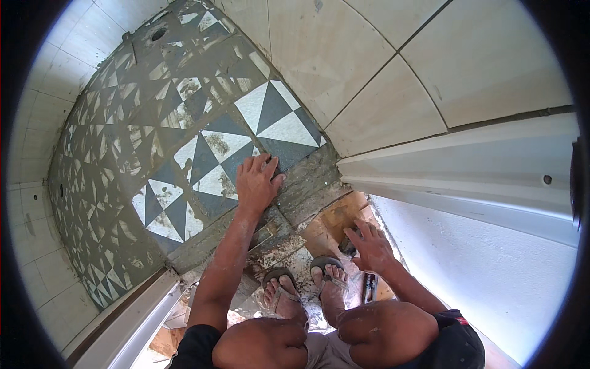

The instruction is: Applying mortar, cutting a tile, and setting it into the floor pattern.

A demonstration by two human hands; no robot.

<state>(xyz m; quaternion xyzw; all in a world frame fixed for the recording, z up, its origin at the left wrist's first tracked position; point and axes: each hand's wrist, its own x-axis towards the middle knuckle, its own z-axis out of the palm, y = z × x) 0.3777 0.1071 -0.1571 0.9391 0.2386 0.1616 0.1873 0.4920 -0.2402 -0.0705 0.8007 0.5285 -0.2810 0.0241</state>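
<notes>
My left hand (255,187) rests at the near edge of the patterned floor tiles (289,126), fingers spread and slightly bent over a dark grey part. A dark patch shows between its thumb and fingers; whether this is tile or a separate object is unclear. The tiles carry white and dark grey triangles, with grey mortar smeared over many of them. Lower right, my right hand (372,249) has its fingers apart, beside a dark lump (347,246) whose kind I cannot make out. That hand may be touching the lump.
Cream wall tiles (369,74) rise at the right and left. A white door frame (455,166) borders the opening at right, and another frame piece (132,326) lies lower left. A mortar strip (313,184) edges the floor. My sandalled feet (283,286) stand on dirty, splattered ground. A round drain hole (158,34) sits far left.
</notes>
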